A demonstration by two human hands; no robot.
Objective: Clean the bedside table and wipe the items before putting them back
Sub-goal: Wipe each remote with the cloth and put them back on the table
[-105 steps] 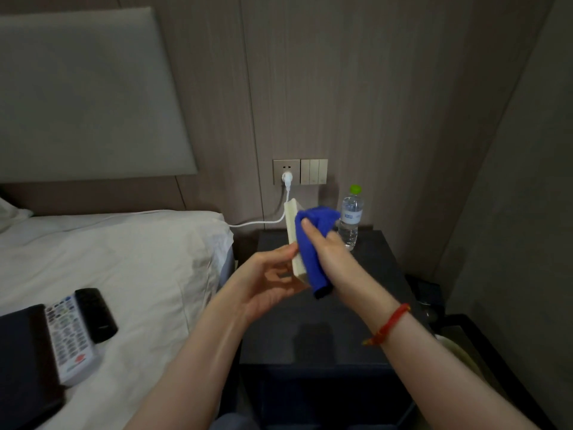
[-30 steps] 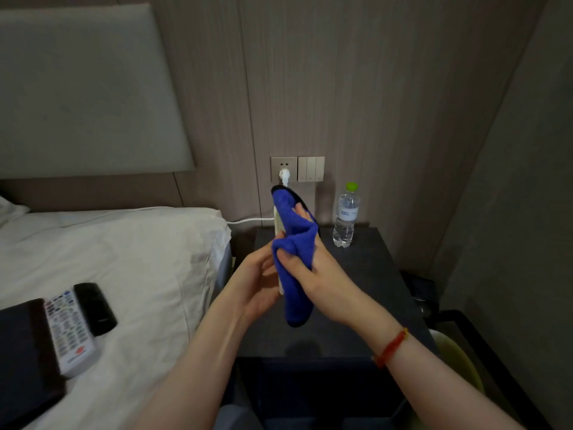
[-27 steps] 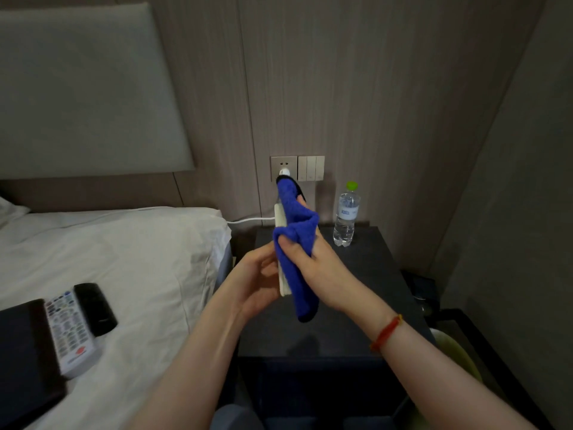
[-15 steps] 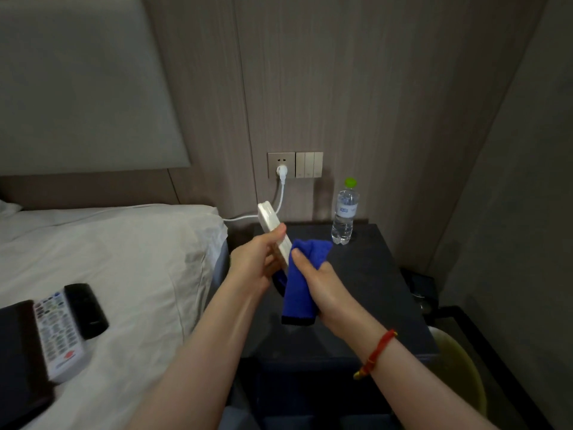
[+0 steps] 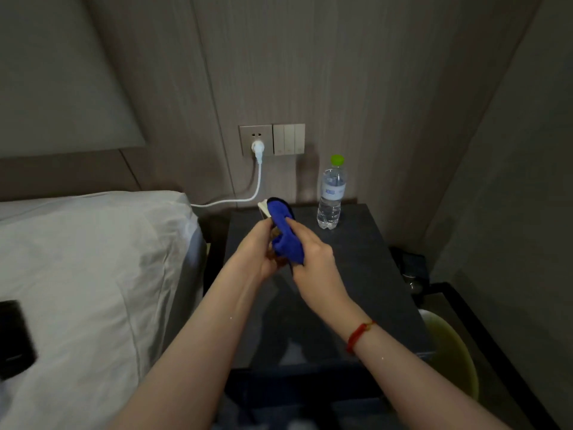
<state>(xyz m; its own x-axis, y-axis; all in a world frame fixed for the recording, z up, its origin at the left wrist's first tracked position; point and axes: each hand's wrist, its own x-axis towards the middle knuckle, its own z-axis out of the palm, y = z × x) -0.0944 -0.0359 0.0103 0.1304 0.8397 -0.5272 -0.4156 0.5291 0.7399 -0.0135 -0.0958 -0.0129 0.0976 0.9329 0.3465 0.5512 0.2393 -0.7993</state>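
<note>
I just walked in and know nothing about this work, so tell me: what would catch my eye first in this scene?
The bright blue cloth, gripped in the right hand and wrapped round a white power strip held by the left hand, stands out above the dark bedside table. Behind it, at the table's back edge, stands a clear plastic water bottle with a green cap. A white cable runs up to the wall socket.

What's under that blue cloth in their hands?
A white power strip: only its far end peeks out past the blue cloth, its cord running to the wall socket. The rest is covered by the cloth, the left hand and the right hand.
</note>
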